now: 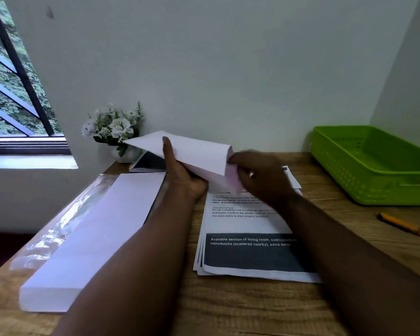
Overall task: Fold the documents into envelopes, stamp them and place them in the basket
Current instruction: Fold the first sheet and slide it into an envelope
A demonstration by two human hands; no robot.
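Paper fills both my hands: a white folded sheet (192,154) held up off the desk (228,306), above the far end of the stack of printed documents (250,238). My left hand (182,170) grips it from underneath, thumb pressed flat on the upper face and fingers curled below. My right hand (257,175) is blurred, but its fingers are closed on the sheet's right end, where the paper curls over at the fold.

The printed documents lie fanned on the desk under my right forearm, with a dark band of white lettering on the top page. To my left lies a long pack of white envelopes (92,241), with crinkled clear wrapping (58,221) along its left side. Beyond it, a spiral notebook (147,162) lies against the wall beside a small pot of white flowers (114,129). The green basket (374,166) sits at the far right corner of the desk, well apart from the sheet, and an orange pencil (406,226) lies just in front of it.
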